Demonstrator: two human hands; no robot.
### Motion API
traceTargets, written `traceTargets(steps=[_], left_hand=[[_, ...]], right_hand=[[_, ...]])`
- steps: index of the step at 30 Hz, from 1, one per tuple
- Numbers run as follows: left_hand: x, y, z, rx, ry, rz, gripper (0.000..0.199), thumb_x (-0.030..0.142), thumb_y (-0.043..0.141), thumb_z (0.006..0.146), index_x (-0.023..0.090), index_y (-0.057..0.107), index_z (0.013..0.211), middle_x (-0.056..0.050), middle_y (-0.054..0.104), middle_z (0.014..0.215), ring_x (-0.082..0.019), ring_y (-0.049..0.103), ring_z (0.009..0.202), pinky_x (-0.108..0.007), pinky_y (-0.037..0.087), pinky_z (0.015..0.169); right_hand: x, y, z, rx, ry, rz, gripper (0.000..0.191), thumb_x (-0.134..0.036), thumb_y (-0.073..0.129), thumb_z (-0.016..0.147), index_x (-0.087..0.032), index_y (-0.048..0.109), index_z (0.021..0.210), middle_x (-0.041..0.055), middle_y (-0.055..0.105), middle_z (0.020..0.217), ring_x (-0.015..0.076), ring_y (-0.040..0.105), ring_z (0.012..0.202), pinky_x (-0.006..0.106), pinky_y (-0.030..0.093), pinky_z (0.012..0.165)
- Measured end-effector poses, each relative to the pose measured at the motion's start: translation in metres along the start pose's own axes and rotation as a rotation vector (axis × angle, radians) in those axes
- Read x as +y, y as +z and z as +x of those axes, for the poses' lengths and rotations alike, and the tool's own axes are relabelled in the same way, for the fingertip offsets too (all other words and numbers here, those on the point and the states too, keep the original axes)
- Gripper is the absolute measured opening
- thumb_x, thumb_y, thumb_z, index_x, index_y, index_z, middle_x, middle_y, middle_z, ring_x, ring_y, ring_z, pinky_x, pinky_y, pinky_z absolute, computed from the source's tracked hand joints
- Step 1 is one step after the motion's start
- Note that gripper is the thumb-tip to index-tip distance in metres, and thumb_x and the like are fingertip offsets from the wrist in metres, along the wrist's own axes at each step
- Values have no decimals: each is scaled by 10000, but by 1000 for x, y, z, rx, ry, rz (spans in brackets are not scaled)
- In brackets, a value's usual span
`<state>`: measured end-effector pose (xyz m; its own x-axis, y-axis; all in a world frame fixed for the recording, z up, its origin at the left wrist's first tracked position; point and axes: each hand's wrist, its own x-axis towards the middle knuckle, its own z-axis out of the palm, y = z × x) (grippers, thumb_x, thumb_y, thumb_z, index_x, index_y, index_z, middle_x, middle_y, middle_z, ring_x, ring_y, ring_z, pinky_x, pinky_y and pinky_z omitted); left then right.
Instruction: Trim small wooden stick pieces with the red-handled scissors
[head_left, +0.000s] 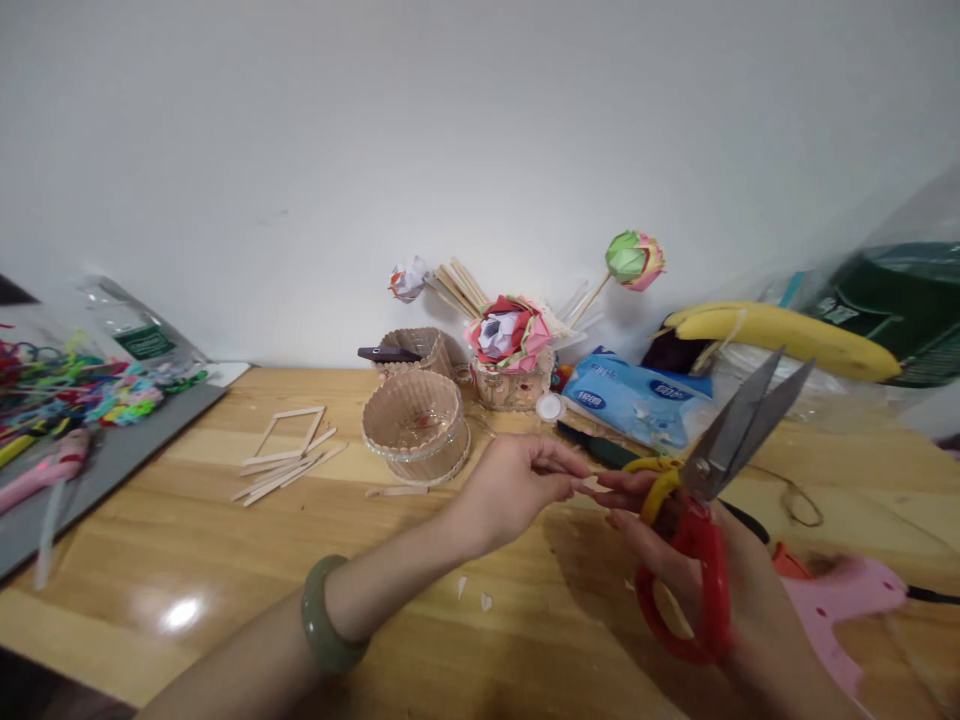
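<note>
Near four o'clock from the view's centre, the left hand (517,490) is pinching a tiny, pale, flat scrap (588,484) beside the fingertips of the right hand (670,560), which is holding metal scissors (701,482) with red and yellow plastic handles and parted blades. At three o'clock, a crinkled blue plastic packet (626,392) is showing white print too blurred to read; at eight o'clock, a scallop-rimmed round tan basket (420,461) is resting on the wood-grain counter (255,560).

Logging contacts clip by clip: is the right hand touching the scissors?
Touching. The head view shows the right hand carrying the scissors, their red and yellow handles resting directly against it.
</note>
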<state>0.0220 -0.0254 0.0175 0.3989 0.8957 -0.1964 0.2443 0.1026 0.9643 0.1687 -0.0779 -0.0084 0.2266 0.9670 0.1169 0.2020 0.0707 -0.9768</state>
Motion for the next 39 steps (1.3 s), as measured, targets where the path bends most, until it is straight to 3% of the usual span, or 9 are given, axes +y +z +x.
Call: traceTargets(steps=[6, 11, 17, 22, 25, 28, 34, 39], left_hand=[[-9, 7, -15, -55, 374, 438, 164, 114, 542, 791, 136, 685, 869, -41, 716, 840, -135, 638, 766, -248, 494, 722], [-15, 11, -18, -63, 604, 894, 174, 149, 480, 855, 129, 650, 884, -54, 695, 855, -153, 624, 809, -288, 499, 768], [-19, 16, -18, -8, 762, 1205, 147, 166, 472, 861, 114, 598, 804, -49, 638, 756, -195, 598, 743, -291, 508, 579], [-18, 17, -19, 27, 924, 1265, 79, 132, 503, 815, 99, 561, 774, -54, 602, 706, -198, 584, 672, -263, 446, 441], [-19, 17, -19, 83, 991, 1257, 75, 132, 498, 812, 103, 540, 757, -51, 580, 676, -187, 569, 639, -255, 422, 420], [-20, 19, -18, 127, 999, 1267, 90, 137, 479, 820, 111, 519, 745, -51, 564, 667, -180, 561, 628, -249, 409, 418], [-21, 22, -14, 214, 1073, 1267, 148, 125, 419, 829, 139, 476, 693, -31, 514, 609, -164, 539, 591, -243, 388, 429], [-23, 20, -13, 235, 1137, 1262, 151, 111, 392, 827, 140, 466, 698, -21, 496, 592, -152, 517, 557, -245, 373, 435]], right_hand=[[-11, -5, 1, -15, -23, -154, 298, -475, 672, 566, -208, 555, 626, 21, 582, 541, 174, 562, 473, 278, 513, 484], [-11, -6, -2, -56, -65, -190, 305, -495, 660, 596, -211, 551, 615, 29, 604, 556, 182, 590, 497, 260, 518, 474], [20, -18, -4, -123, -21, -183, 171, -365, 670, 660, -237, 583, 734, 11, 635, 688, 190, 616, 610, 261, 538, 556], [35, -29, -2, -145, 13, -93, 164, -411, 613, 707, -264, 574, 769, 22, 637, 723, 221, 629, 687, 323, 561, 622], [31, -23, -2, -139, 5, -88, 143, -397, 552, 749, -261, 536, 707, 14, 578, 639, 196, 577, 596, 305, 521, 514], [25, -14, -4, -91, -17, -102, 159, -349, 616, 710, -251, 510, 642, 6, 529, 596, 178, 523, 533, 286, 478, 454], [6, -8, 1, -20, -22, -56, 262, -470, 652, 648, -249, 551, 548, 23, 532, 507, 180, 511, 437, 291, 472, 383], [2, -9, 2, -44, 2, -46, 300, -519, 584, 694, -271, 545, 531, 31, 572, 514, 203, 583, 486, 316, 548, 478]])
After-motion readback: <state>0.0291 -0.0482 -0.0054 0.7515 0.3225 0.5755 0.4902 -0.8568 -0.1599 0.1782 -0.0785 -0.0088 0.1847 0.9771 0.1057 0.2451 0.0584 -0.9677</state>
